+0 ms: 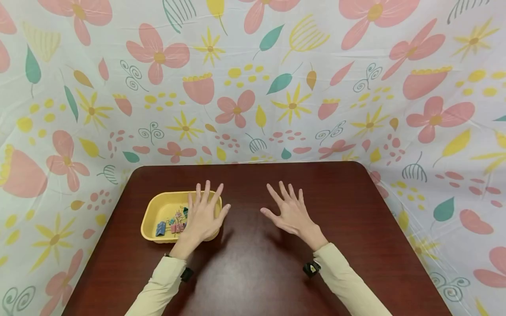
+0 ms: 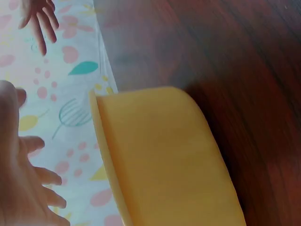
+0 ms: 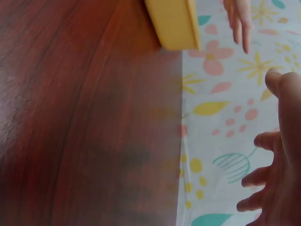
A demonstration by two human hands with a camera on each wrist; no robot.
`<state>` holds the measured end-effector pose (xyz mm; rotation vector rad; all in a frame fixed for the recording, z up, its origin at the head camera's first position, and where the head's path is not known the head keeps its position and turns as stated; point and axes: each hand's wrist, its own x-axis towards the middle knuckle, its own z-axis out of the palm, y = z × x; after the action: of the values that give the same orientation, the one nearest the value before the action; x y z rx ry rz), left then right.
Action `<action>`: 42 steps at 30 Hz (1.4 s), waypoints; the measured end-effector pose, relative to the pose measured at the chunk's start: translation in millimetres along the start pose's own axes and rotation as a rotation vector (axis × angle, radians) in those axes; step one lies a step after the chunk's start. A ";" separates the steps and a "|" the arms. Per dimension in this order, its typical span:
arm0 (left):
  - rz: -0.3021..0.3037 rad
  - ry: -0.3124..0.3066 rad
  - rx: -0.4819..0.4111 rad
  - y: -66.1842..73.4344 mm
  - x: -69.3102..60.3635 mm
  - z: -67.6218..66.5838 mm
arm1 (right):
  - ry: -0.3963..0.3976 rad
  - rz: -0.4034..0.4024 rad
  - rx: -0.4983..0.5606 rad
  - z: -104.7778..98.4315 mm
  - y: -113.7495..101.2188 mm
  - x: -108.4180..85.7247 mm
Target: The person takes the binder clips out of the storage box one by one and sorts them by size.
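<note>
In the head view my left hand is spread over the right part of a yellow plastic basin, fingers straight and holding nothing. Inside the basin lie several binder clips, among them a blue binder clip and a pink binder clip; my hand hides part of the contents. My right hand is held above the table to the right, its fingers spread, with nothing in it. The left wrist view has the basin's outer wall beside the left hand. In the right wrist view the right hand is apart from the basin.
A dark reddish-brown wooden table with rounded far corners carries the basin on its left side. Behind and beside it hangs a white cloth printed with flowers and leaves. Each wrist wears a small black camera, such as the right one.
</note>
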<state>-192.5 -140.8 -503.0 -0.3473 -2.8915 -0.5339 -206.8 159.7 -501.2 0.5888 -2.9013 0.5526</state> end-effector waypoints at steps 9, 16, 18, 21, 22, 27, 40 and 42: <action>-0.119 0.125 -0.150 -39.4 -3.2 -21.1 | -0.012 -0.058 0.042 2.3 -19.3 17.5; -0.324 0.199 -0.186 -88.9 -25.2 -42.9 | 0.025 -0.163 0.112 7.5 -42.3 36.2; -0.385 0.222 -0.196 -100.9 -33.6 -46.8 | 0.021 -0.178 0.132 10.4 -48.8 41.5; -0.470 0.232 -0.208 -114.4 -44.8 -50.6 | -0.019 -0.178 0.154 15.8 -57.9 48.5; -0.494 0.230 -0.212 -118.1 -47.5 -51.0 | -0.034 -0.174 0.158 18.0 -60.7 50.3; -0.595 0.183 -0.219 -131.2 -56.8 -49.8 | -0.072 -0.185 0.198 29.7 -76.2 56.1; -0.708 0.127 -0.267 -146.9 -58.1 -28.1 | -0.177 -0.376 0.211 62.1 -129.4 68.9; -0.714 0.123 -0.279 -146.7 -58.3 -25.7 | -0.200 -0.379 0.178 67.2 -137.5 69.4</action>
<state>-171.4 -294.9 -540.3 0.6915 -2.7523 -1.0176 -219.2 -7.9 -504.7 1.2496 -2.8203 0.7346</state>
